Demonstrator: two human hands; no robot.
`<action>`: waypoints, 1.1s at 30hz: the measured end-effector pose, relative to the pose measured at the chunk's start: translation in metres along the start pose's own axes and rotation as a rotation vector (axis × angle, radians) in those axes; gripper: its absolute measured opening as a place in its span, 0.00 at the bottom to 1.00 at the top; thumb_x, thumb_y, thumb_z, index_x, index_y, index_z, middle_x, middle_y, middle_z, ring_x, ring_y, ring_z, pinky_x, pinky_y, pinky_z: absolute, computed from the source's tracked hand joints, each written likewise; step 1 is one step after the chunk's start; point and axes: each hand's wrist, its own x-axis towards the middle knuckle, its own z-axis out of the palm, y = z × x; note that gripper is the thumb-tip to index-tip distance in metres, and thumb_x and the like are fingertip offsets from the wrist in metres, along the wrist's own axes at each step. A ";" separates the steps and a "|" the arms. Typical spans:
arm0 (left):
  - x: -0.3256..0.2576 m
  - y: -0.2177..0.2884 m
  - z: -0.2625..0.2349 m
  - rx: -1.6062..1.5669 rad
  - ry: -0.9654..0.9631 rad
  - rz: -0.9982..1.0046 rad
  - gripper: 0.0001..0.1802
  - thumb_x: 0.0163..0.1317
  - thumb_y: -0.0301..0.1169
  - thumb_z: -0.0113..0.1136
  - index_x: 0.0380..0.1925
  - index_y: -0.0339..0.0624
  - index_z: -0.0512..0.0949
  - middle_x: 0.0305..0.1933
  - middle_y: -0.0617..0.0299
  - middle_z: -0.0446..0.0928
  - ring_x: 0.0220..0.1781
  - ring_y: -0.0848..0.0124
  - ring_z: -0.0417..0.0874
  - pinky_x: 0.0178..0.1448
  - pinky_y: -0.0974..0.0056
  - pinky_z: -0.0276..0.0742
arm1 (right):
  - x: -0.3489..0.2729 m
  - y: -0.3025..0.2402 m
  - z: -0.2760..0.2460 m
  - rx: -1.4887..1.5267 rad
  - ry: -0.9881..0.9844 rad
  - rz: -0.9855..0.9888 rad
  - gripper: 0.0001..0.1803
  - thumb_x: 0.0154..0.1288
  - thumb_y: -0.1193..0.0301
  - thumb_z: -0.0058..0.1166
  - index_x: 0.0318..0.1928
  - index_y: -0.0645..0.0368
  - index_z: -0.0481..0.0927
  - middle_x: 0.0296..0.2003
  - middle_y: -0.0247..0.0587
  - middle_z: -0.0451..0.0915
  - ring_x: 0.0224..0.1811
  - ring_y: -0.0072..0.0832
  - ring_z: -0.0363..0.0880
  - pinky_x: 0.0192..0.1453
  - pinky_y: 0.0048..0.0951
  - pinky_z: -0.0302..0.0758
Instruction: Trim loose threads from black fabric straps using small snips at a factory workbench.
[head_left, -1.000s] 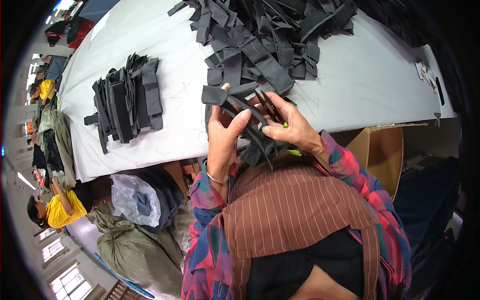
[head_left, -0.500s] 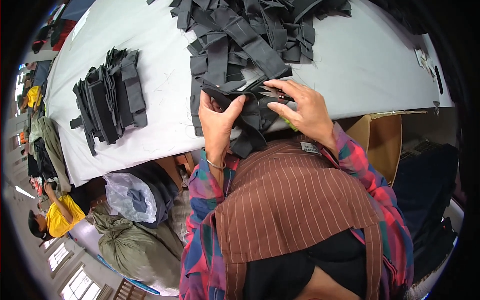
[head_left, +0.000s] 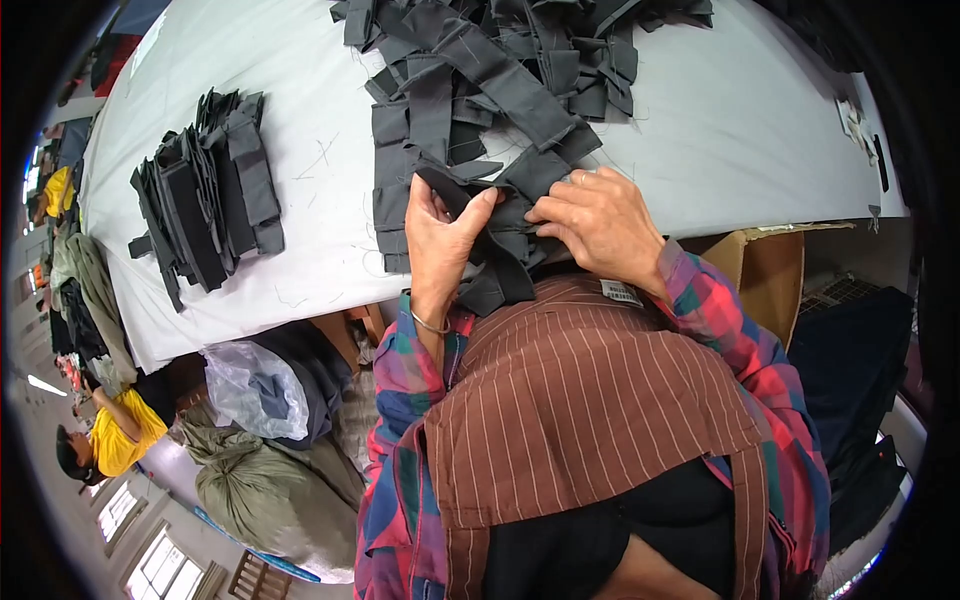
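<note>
While the left hand [head_left: 438, 245] pinches cloth [head_left: 448, 188], the right hand [head_left: 607, 225] curls.

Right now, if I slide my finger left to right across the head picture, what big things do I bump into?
Stack of dark grey fabric strips → left hand → right hand → open cardboard box → dark navy fabric.

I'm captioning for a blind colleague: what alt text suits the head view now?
A person's left hand holds a dark grey fabric strip, with the right hand, fingers bent, close beside it at a white-covered table. A loose heap of strips lies beyond, a neater stack to the left.
</note>
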 end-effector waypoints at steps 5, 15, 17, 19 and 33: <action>0.001 -0.001 0.000 0.027 0.001 0.015 0.19 0.54 0.20 0.67 0.44 0.36 0.69 0.43 0.60 0.77 0.43 0.76 0.78 0.49 0.71 0.75 | 0.009 0.007 -0.002 -0.045 -0.008 -0.114 0.05 0.53 0.66 0.62 0.33 0.47 0.82 0.24 0.26 0.74 0.30 0.27 0.72 0.37 0.30 0.63; 0.001 -0.003 -0.002 0.079 -0.043 0.028 0.19 0.55 0.21 0.66 0.44 0.35 0.68 0.42 0.59 0.78 0.42 0.74 0.80 0.48 0.70 0.76 | 0.021 0.019 -0.009 -0.062 -0.086 -0.325 0.03 0.54 0.68 0.59 0.31 0.46 0.81 0.22 0.25 0.69 0.30 0.25 0.68 0.39 0.29 0.61; 0.001 0.000 0.000 0.054 -0.038 -0.001 0.19 0.53 0.21 0.67 0.42 0.37 0.69 0.42 0.62 0.76 0.43 0.77 0.77 0.49 0.71 0.74 | 0.022 0.021 -0.009 -0.089 -0.089 -0.355 0.03 0.53 0.68 0.58 0.31 0.46 0.81 0.22 0.24 0.69 0.30 0.25 0.68 0.39 0.29 0.61; 0.000 0.001 0.001 0.044 -0.039 -0.004 0.19 0.54 0.21 0.67 0.42 0.36 0.68 0.42 0.62 0.76 0.43 0.77 0.77 0.48 0.71 0.74 | 0.024 0.022 -0.009 -0.096 -0.074 -0.404 0.05 0.51 0.70 0.56 0.31 0.46 0.81 0.22 0.25 0.68 0.30 0.25 0.68 0.39 0.29 0.61; -0.001 0.003 0.001 0.072 -0.046 0.032 0.20 0.55 0.21 0.66 0.46 0.35 0.68 0.43 0.59 0.78 0.43 0.74 0.80 0.49 0.71 0.76 | 0.027 0.023 -0.008 -0.043 -0.121 -0.387 0.04 0.48 0.70 0.57 0.28 0.48 0.80 0.21 0.27 0.70 0.31 0.26 0.69 0.37 0.29 0.62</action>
